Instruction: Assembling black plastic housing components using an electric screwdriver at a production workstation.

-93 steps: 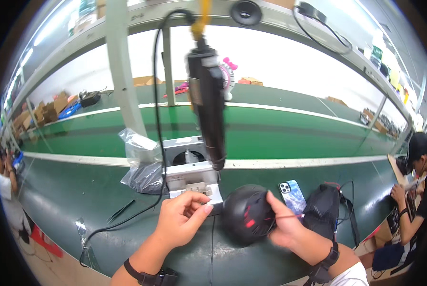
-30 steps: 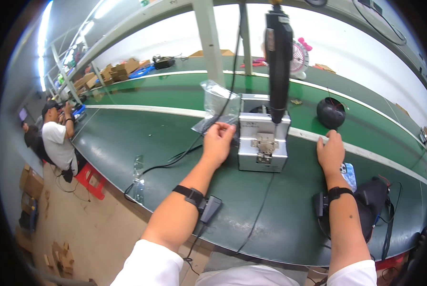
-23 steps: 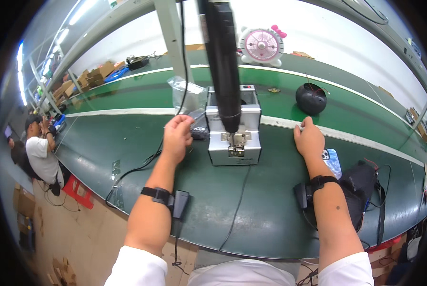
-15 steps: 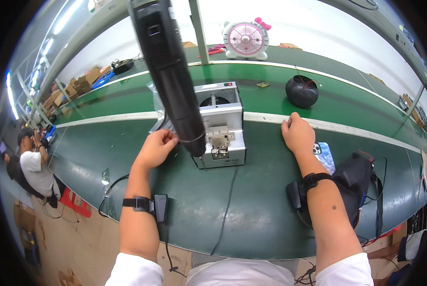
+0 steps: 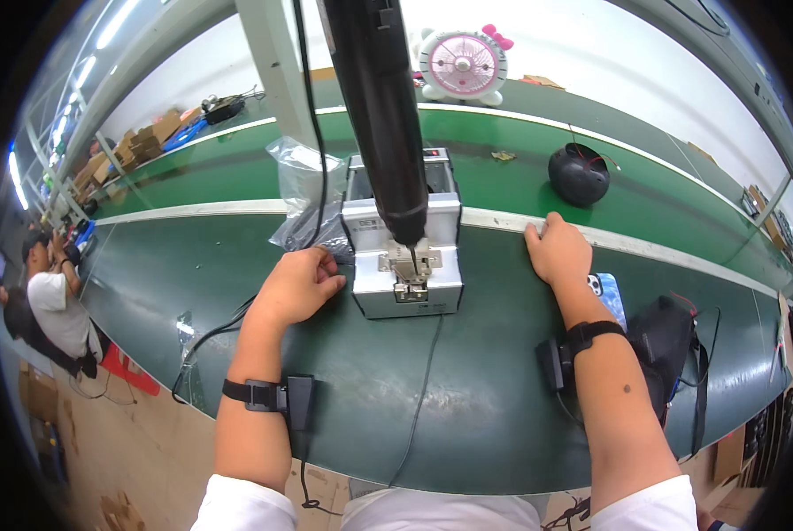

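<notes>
A black electric screwdriver (image 5: 386, 133) hangs over a grey screw feeder (image 5: 405, 296), its thin bit pointing down at the metal block on the feeder's front. Neither hand touches the screwdriver. My left hand (image 5: 301, 285) is beside the feeder's left side, near the lower edge of a clear plastic bag (image 5: 306, 190). Its fingers are curled toward the thumb; anything between them is hidden. Over on the right, my right hand (image 5: 559, 252) rests by the white strip of the bench with its fingers bent in, and I see nothing in it.
A round black shell (image 5: 579, 175) with red wires stands on the green belt. A pink-and-white fan (image 5: 463, 66) is at the back. Beside my right forearm lie a blue phone (image 5: 609, 296) and a black mesh pouch (image 5: 658, 350). Another person (image 5: 56, 305) sits at far left.
The screwdriver has swung right and now hangs more upright, its bit over the feeder's block. My left hand has shifted slightly right. The view has moved somewhat; my right hand stays by the strip.
</notes>
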Motion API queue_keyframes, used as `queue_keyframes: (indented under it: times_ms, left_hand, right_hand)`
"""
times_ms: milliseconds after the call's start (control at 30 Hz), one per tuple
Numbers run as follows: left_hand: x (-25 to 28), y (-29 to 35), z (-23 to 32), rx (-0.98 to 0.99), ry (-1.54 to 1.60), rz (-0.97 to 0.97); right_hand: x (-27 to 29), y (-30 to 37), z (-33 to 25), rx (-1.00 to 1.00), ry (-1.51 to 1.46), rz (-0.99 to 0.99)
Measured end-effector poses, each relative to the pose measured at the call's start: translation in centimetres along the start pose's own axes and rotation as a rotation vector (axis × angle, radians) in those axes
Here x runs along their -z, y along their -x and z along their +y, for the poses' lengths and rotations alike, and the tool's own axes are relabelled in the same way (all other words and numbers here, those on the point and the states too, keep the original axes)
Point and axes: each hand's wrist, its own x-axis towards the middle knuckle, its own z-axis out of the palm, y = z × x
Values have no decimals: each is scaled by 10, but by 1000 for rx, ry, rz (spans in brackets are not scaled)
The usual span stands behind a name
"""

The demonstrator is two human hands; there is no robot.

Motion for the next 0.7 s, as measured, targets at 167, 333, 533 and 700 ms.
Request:
queue_keyframes:
  times_ms: [167,333,533,700]
  left_hand:
    - [-14,-8,-14,-59,171,47]
    - [-43,-26,-16,-172,409,203]
    - [-30,-13,-30,-170,242,270]
    - [15,17,12,-155,234,-117]
  right_hand:
    - [-4,-1,0,34,-40,12]
    - [-7,-5,13,-10,-76,40]
    - [-15,-4,0,83,-156,97]
    - [-12,8,13,36,-194,93]
